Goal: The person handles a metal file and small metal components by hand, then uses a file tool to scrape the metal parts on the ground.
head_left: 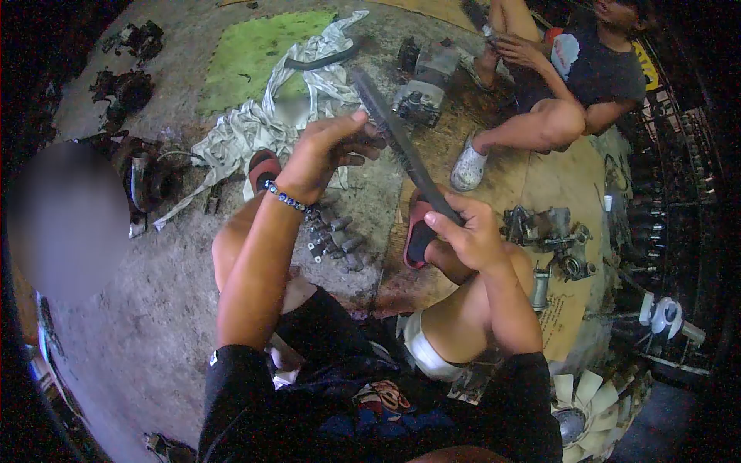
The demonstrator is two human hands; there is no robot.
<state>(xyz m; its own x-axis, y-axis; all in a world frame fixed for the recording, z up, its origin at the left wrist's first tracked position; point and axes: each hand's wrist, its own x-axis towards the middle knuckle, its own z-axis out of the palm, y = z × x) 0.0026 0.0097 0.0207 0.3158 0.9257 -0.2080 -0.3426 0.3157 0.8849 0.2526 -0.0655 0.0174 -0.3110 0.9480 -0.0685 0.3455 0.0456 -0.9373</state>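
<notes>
A long dark wire brush [397, 140] slants across the middle of the head view, its bristles facing left. My right hand [471, 230] is wrapped around the lower end, the brush's handle, with the thumb along it. My left hand [330, 152] is beside the bristles, thumb stretched out and fingers loosely bent and apart. Whether its fingertips touch the bristles I cannot tell. On the floor below my left hand lie several small grey metal parts [337, 241].
Ahead are white rags [243, 131] with a black hose [323, 59], a green mat [255, 58] and a metal engine unit [428, 81]. Another person [587, 77] sits at upper right. Metal parts [552, 231] rest on cardboard at right, near a white fan [575, 417].
</notes>
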